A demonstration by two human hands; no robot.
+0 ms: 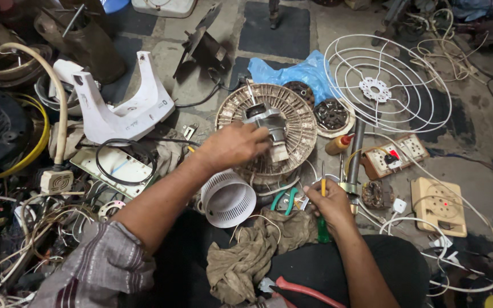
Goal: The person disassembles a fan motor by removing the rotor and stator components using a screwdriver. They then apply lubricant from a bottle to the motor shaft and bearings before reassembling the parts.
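Note:
My left hand (232,145) grips a grey metal fan motor (269,122) that sits on a dusty round rear fan grille (300,128) lying flat on the floor. My right hand (329,202) is closed around a screwdriver with a green and yellow handle (322,225), its tip pointing up and away from me, a little right of the motor. A white ribbed plastic cap (227,199) lies between my arms, beside a dirty grey rag (246,254).
A white wire fan guard (386,85) lies at the upper right, a white plastic fan base (124,111) at the upper left. Socket boards (392,157), a beige socket box (439,205), a small oil bottle (338,145), pliers (300,290) and tangled wires crowd the floor.

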